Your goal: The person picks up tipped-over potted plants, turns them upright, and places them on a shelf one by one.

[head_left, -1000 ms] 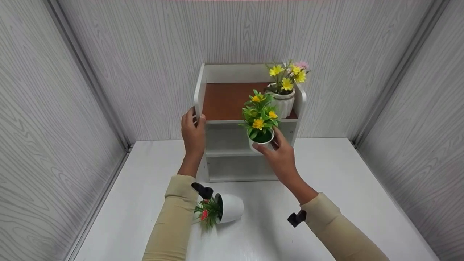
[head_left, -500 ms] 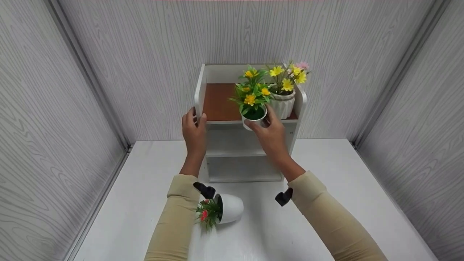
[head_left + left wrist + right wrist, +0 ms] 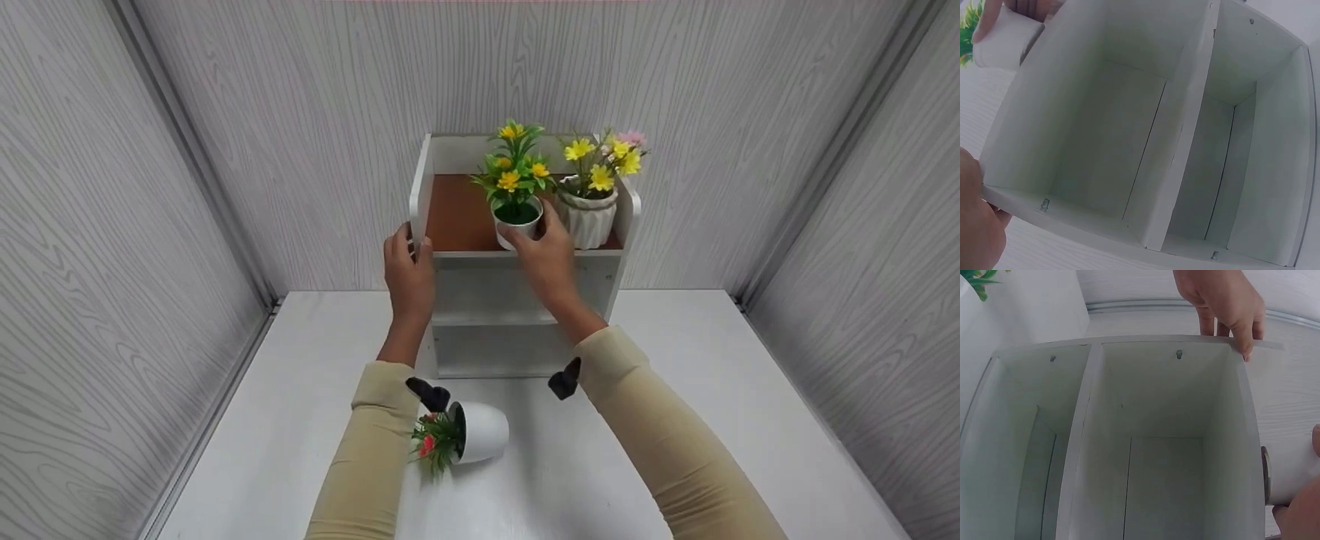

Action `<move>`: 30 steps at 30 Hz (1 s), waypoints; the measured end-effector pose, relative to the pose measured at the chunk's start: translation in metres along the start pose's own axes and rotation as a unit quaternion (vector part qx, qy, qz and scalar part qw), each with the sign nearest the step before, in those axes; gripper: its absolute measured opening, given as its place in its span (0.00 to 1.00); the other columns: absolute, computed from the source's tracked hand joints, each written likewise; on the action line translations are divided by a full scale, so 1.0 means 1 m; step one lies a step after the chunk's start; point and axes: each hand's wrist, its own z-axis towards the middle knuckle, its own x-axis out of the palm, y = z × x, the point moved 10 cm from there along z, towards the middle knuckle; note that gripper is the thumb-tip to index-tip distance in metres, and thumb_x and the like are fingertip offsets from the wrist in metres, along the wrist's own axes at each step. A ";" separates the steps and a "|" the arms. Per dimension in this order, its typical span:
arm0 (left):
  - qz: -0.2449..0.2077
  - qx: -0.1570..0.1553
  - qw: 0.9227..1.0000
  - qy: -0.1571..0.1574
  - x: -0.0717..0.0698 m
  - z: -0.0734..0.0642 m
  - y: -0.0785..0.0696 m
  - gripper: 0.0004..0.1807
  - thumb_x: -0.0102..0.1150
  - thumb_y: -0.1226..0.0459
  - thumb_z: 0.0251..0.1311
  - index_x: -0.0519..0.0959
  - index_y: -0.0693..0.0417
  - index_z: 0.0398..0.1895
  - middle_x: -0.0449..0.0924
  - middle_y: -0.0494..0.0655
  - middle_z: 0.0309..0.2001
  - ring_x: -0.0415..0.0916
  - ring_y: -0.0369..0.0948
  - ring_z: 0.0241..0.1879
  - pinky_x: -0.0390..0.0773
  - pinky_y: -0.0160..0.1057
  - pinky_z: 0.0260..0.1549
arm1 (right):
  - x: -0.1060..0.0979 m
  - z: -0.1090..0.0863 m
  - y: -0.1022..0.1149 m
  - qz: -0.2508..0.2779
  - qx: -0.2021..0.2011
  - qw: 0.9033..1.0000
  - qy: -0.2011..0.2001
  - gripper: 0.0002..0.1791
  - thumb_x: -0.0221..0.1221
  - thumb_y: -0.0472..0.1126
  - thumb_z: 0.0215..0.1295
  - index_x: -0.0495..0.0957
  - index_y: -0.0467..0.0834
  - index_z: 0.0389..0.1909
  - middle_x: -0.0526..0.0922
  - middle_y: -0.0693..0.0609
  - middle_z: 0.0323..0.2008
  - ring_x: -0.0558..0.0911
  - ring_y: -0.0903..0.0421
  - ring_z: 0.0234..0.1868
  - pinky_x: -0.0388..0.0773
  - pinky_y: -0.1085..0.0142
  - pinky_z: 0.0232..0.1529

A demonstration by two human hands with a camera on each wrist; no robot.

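Note:
My left hand [image 3: 409,277] grips the lower front corner of the left side panel of a small white shelf unit [image 3: 491,292]; the left wrist view shows its fingers [image 3: 1002,215] around the panel. In my right hand [image 3: 551,259] is a small white pot of artificial yellow flowers [image 3: 516,213], held upright with the thumb in front and fingers on its right side. The pot's base is close over the front edge of the brown top board [image 3: 457,214]. To its right, a ribbed white ceramic pot [image 3: 589,223] with yellow and pink flowers stands on that board.
A larger white pot [image 3: 484,433] with red flowers lies on its side on the white table [image 3: 645,435], in front of the shelf and beside my left sleeve. Grey wood-grain walls [image 3: 315,105] enclose the table at the back and sides.
My right hand has carried the yellow-flowered pot up, back and slightly left, from in front of the shelf to its top board. My left hand keeps its grip on the side panel.

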 end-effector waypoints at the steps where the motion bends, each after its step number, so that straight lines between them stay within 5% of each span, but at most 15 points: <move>1: 0.004 0.000 1.000 -0.001 0.000 0.000 0.000 0.27 0.48 0.55 0.77 0.63 0.55 0.74 0.69 0.52 0.62 0.70 0.45 0.66 0.74 0.47 0.64 | 0.000 0.002 -0.002 -0.008 0.008 1.000 -0.001 0.44 0.70 0.53 0.62 0.62 0.46 0.75 0.73 0.49 0.68 0.73 0.56 0.67 0.74 0.60 0.66; 11: 0.023 0.025 0.999 -0.004 -0.002 -0.001 -0.002 0.27 0.46 0.55 0.78 0.63 0.57 0.73 0.68 0.53 0.61 0.71 0.45 0.64 0.76 0.43 0.62 | -0.003 0.010 -0.007 -0.038 0.010 0.999 -0.013 0.46 0.68 0.54 0.63 0.59 0.48 0.78 0.71 0.47 0.70 0.72 0.53 0.68 0.71 0.58 0.68; 30: 0.018 0.007 1.000 0.000 0.002 -0.001 -0.002 0.27 0.45 0.55 0.78 0.63 0.56 0.74 0.68 0.51 0.62 0.71 0.44 0.65 0.76 0.43 0.62 | -0.020 0.013 -0.006 -0.057 0.001 0.997 -0.051 0.42 0.71 0.51 0.61 0.66 0.45 0.73 0.77 0.45 0.63 0.76 0.51 0.63 0.75 0.57 0.63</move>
